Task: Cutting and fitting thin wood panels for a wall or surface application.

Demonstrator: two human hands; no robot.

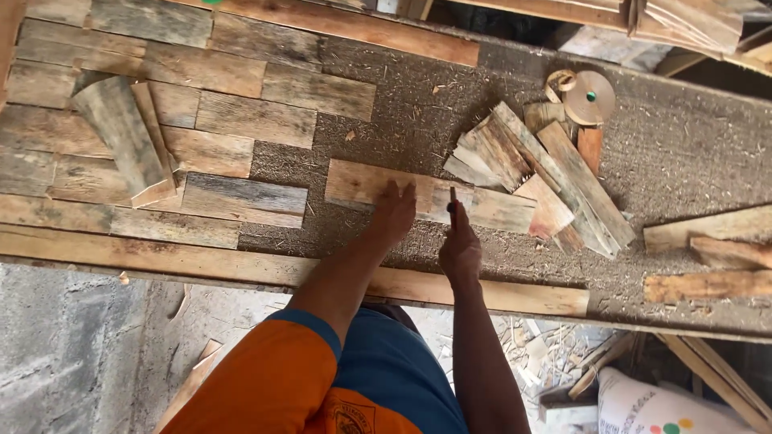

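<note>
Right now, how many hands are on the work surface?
2. Left hand lies flat on the loose plank; right hand, beside it, holds a thin pencil-like tool against that plank.

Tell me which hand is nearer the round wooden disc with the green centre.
Right. The right hand, holding a thin tool, sits below and left of the disc; the left hand lies farther left, flat on the light plank.

A rough, matt wooden plank (430, 201), pale and unplaned, is being pressed flat by the left hand (394, 213), while a thin dark stick-like tool (453, 201), its material not to be told, is being gripped by the right hand (460, 249). The plank is being borne by a coarse, grainy brown board (683, 153) strewn with sawdust. Weathered grey-brown slats (185, 104) with raw grain are being shown beside it, and a smooth round wooden disc (589, 97).
</note>
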